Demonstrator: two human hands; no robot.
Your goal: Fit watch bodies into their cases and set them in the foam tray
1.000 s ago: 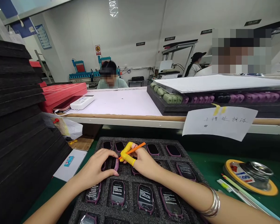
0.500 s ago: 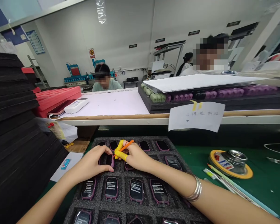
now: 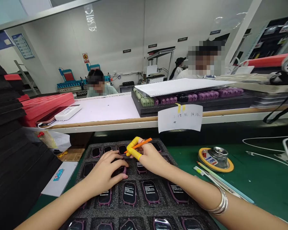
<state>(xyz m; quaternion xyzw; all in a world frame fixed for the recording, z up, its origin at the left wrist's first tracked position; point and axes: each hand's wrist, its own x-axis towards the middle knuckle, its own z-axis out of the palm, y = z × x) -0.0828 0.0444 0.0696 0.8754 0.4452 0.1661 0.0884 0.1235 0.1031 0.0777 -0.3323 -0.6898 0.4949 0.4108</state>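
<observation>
A dark foam tray (image 3: 117,209) holds rows of purple-cased smartwatches, several with lines of text lit on their screens. My left hand (image 3: 108,169) curls over one smartwatch (image 3: 124,171) in the second row, thumb at its near edge and fingers across its far side, covering most of the screen. In my right hand (image 3: 145,155), a thin orange stick (image 3: 144,142) is pinched between thumb and index finger, both in yellow finger covers. Its tip points down left, close to the far side of that watch; whether it touches cannot be seen.
Black foam sheets (image 3: 9,143) are stacked high at left. A shelf edge (image 3: 110,125) with a hanging paper note (image 3: 180,118) crosses behind the tray. Right of it lie a tape roll (image 3: 216,159), pens (image 3: 225,182) and white cables. Co-workers sit beyond.
The view has turned, so the background sits further left. My right hand's stick tip has moved from the watch's right side toward its far edge. The left hand's fingers now lie more over the watch.
</observation>
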